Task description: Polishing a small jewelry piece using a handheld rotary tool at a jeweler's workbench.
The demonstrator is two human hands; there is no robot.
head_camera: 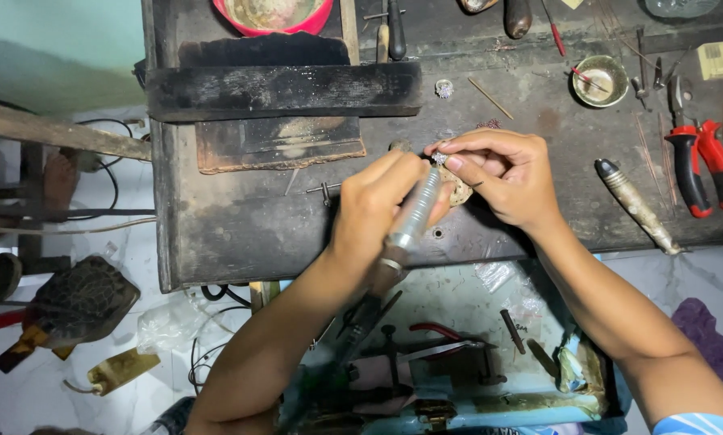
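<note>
My left hand [373,208] grips a slim metal rotary handpiece [407,225] like a pen, its tip pointing up and right. Its dark flexible shaft runs down toward my body. My right hand [502,173] pinches a small sparkly ring-like piece [440,158] between thumb and forefinger, right at the tool's tip. A round tan pad [460,190] sits under my right fingers on the dark worn workbench [241,217]. Both hands meet near the bench's front edge.
Red-handled pliers [704,165] and a metal tool handle [637,206] lie at the right. A small metal bowl [600,80], thin wires and another tiny ring [444,88] sit farther back. A wooden block [281,89] stands at the left. Below the bench an open drawer [458,346] holds tools.
</note>
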